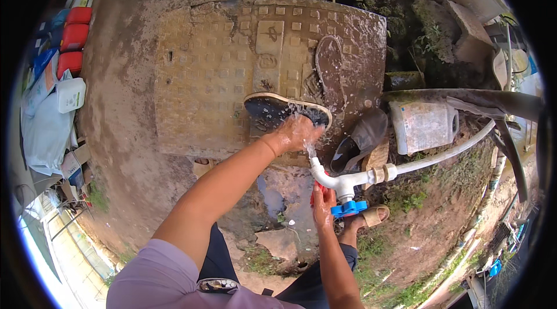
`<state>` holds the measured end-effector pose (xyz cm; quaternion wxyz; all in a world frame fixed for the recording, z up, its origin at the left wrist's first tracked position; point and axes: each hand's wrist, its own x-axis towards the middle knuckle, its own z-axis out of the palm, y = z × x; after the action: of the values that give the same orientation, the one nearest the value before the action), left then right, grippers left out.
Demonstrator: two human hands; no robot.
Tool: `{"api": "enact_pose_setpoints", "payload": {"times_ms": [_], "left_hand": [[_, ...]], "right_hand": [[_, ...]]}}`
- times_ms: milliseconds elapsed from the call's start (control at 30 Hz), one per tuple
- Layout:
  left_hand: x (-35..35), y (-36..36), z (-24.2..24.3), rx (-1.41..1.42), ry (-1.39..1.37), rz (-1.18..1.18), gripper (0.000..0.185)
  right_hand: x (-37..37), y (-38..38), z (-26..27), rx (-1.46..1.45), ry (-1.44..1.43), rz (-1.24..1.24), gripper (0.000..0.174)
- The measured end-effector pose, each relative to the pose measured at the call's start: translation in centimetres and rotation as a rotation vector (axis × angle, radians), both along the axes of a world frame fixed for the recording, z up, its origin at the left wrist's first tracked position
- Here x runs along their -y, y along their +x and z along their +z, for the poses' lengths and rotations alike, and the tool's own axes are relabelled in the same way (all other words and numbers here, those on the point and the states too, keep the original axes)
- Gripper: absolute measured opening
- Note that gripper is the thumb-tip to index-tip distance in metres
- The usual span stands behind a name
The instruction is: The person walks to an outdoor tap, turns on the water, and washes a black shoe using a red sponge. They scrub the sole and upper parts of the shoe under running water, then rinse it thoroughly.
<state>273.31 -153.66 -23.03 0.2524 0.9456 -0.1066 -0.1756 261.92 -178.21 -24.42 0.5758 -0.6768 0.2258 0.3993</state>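
Observation:
Under a stream of water, my left hand (pixel 300 133) touches a dark shoe (pixel 267 107) with a pale rim, which lies across a textured slab (pixel 196 91). Splashing and blur hide its fingers, so its grip is unclear. Beside the blue-handled white plastic tap (pixel 343 183), my right hand (pixel 323 204) is closed around a red object (pixel 320 187), partly hidden by the tap. Beyond the dark shoe lies a wet brown shoe insole or sole (pixel 329 70). A second dark shoe (pixel 367 135) leans to the right of the water stream.
A pale pipe (pixel 448 152) runs rightward from the tap. Behind it lies a dirty white plastic jug (pixel 422 126), with a dark curved bar (pixel 478 98) above. Broken concrete (pixel 465 30) lies at upper right. Red containers (pixel 74 37) and a white jug (pixel 71 95) stand at far left.

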Motion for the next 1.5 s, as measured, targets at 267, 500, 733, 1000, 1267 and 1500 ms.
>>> {"api": "enact_pose_setpoints", "payload": {"times_ms": [267,500,733,1000,1267,1500], "left_hand": [[-3.0,-4.1,-0.2,-0.443,0.449,-0.336,0.036],[-3.9,-3.7,-3.3,-0.724,-0.334,0.848,0.047],[0.9,-4.3,-8.3,-0.241,-1.574,1.833,0.030],[-0.7,-3.1,-10.2,-0.165,-1.583,1.689,0.024],[-1.9,2.0,-8.9,-0.116,-1.885,1.521,0.040],[0.1,1.3,-4.7,-0.132,-2.079,1.492,0.037]], "right_hand": [[4.3,-9.3,-2.0,-0.144,0.099,0.187,0.058],[5.2,-6.2,-2.4,-0.051,0.098,0.280,0.044],[5.9,-4.8,-3.2,0.054,0.110,0.168,0.041],[5.9,-3.8,-2.3,-0.011,0.147,0.115,0.036],[4.8,-3.5,-2.0,-0.120,0.243,0.079,0.027],[4.8,-2.5,-2.1,-0.366,0.258,0.108,0.049]]}}
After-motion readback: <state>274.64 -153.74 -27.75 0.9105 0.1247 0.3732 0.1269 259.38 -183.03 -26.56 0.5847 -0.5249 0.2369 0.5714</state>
